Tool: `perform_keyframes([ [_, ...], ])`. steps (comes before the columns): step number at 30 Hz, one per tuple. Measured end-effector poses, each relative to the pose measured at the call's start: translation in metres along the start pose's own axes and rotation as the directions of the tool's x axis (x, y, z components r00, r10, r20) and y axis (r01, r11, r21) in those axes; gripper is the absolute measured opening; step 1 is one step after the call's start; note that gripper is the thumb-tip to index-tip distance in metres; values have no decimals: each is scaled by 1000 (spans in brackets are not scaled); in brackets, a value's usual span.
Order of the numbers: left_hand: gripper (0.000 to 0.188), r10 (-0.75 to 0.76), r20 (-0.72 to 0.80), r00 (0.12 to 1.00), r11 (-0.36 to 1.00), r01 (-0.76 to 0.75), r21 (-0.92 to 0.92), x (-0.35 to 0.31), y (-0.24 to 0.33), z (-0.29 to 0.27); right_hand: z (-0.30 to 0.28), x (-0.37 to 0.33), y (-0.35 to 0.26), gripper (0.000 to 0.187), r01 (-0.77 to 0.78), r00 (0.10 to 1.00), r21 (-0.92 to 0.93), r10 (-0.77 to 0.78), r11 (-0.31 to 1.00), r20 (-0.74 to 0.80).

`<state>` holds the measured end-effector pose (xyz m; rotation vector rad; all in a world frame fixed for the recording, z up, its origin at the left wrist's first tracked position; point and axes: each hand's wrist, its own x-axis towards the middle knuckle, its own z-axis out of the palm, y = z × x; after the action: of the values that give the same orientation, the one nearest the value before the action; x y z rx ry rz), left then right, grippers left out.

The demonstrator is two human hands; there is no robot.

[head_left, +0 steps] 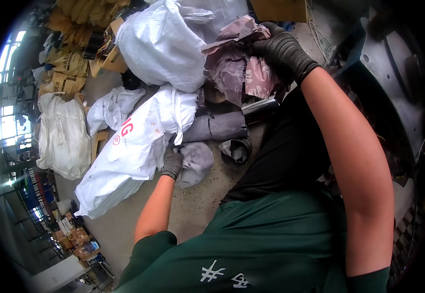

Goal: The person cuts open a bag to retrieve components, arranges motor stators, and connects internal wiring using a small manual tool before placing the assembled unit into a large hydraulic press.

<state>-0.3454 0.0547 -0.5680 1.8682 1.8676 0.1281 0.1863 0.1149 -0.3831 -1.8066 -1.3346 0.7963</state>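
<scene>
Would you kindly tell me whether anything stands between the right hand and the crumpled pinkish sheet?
Nothing visible does: the right hand, in a dark grey knit glove, grips the crumpled pinkish sheet directly near its upper right edge. The dark grey cylindrical roll lies lower in the picture, clear of that contact.

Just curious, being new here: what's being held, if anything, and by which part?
The right hand holds the crumpled pink sheet by its upper right edge. The left hand is at the red-lettered sack; whether it grips cannot be told.
</scene>
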Motion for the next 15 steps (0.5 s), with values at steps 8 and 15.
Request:
perform_keyframes([
  [8,41,128,379,917,923,-250,294,-42,6,55,2,-2,10,58,-53,998,40,53,998,20],
  [15,30,151,193,970,957,-192,218,-40,41,-3,-4,-5,0,60,-85,992,7,84,996,91],
])
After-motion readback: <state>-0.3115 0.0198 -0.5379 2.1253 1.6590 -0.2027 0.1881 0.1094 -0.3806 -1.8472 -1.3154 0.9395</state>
